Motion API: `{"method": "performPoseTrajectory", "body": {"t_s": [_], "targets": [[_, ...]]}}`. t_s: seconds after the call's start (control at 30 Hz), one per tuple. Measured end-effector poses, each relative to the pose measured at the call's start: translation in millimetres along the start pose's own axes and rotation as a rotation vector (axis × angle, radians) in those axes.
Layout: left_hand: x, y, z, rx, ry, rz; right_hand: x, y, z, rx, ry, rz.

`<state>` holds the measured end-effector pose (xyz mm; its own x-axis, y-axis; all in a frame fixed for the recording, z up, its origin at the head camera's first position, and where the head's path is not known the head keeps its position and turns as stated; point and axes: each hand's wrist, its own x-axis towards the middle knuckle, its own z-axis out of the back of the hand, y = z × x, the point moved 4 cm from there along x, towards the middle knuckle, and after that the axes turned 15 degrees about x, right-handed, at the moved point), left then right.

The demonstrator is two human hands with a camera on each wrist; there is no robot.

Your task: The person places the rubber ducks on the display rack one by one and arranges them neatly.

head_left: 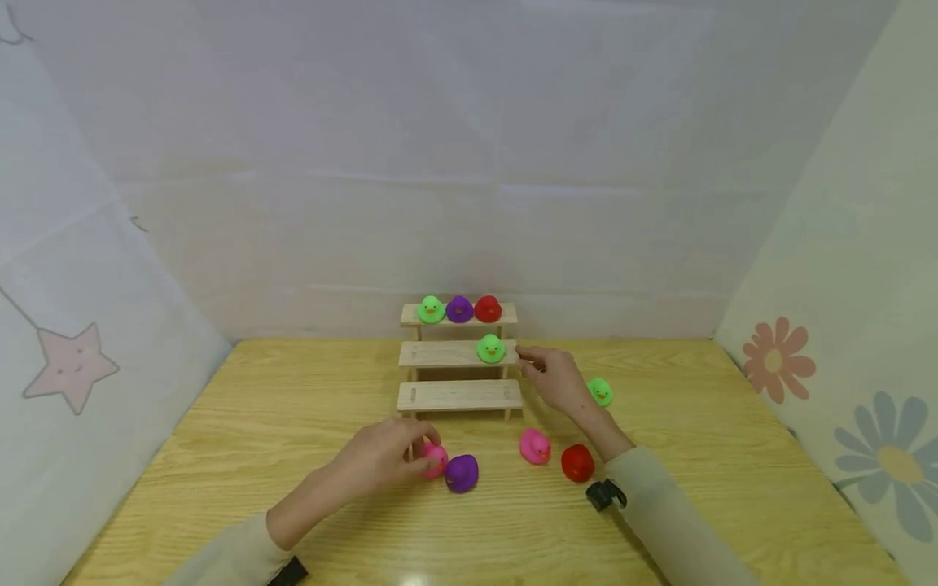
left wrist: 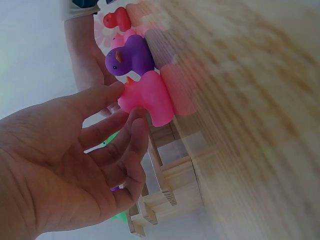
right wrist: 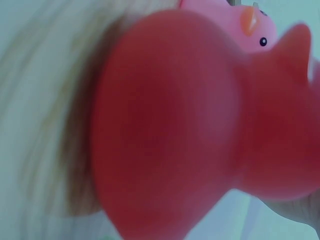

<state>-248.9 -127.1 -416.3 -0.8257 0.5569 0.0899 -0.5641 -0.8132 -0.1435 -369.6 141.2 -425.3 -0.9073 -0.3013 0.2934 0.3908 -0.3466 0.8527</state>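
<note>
My left hand (head_left: 381, 457) has its thumb and fingers around the head of a pink rubber duck (left wrist: 152, 100), which sits on the table. Right beside that duck is a purple duck (head_left: 462, 474). At the right end of the middle step of a wooden three-step stand (head_left: 458, 395) is my right hand (head_left: 554, 378), its fingertips at the board's edge; whether they touch it I cannot tell. Just left of those fingertips a green duck (head_left: 491, 349) sits on the step. A red duck (right wrist: 165, 115) fills most of the right wrist view, which hides the right fingers.
On the top step stand a green duck (head_left: 431, 310), a purple duck (head_left: 459, 309) and a red duck (head_left: 488, 309). Another pink duck (head_left: 536, 447) lies before the stand, and another green duck (head_left: 601, 392) is right of the right hand. Cloth walls (head_left: 469, 163) enclose the table.
</note>
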Motion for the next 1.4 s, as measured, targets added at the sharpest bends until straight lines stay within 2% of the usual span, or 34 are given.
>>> {"method": "performPoseTrajectory", "body": {"t_s": [0.2,0.3,0.43,0.53,0.83,1.03,1.4], "targets": [[0.5,2.1,-0.8,0.041,-0.048,-0.012,0.1,-0.7,-0.5,-0.002,0.003,0.005],[1.3,2.8,-1.3,0.069,-0.060,0.008,0.2,-0.2,-0.3,-0.001,-0.002,0.011],[3.0,3.3,-3.3,0.110,-0.042,0.033,0.4,0.6,0.3,-0.004,-0.007,0.028],[3.8,2.7,-4.2,0.129,-0.024,0.014,0.6,0.7,0.8,-0.011,-0.004,0.036],[8.2,4.3,-7.7,0.110,-0.020,-0.039,-0.1,2.0,1.7,-0.010,0.001,0.018],[10.7,6.2,-9.3,0.148,-0.050,-0.061,0.4,4.0,1.3,-0.017,0.002,0.012],[11.7,6.9,-11.6,0.160,-0.060,-0.036,2.0,-0.4,0.8,-0.011,0.016,0.017]]}}
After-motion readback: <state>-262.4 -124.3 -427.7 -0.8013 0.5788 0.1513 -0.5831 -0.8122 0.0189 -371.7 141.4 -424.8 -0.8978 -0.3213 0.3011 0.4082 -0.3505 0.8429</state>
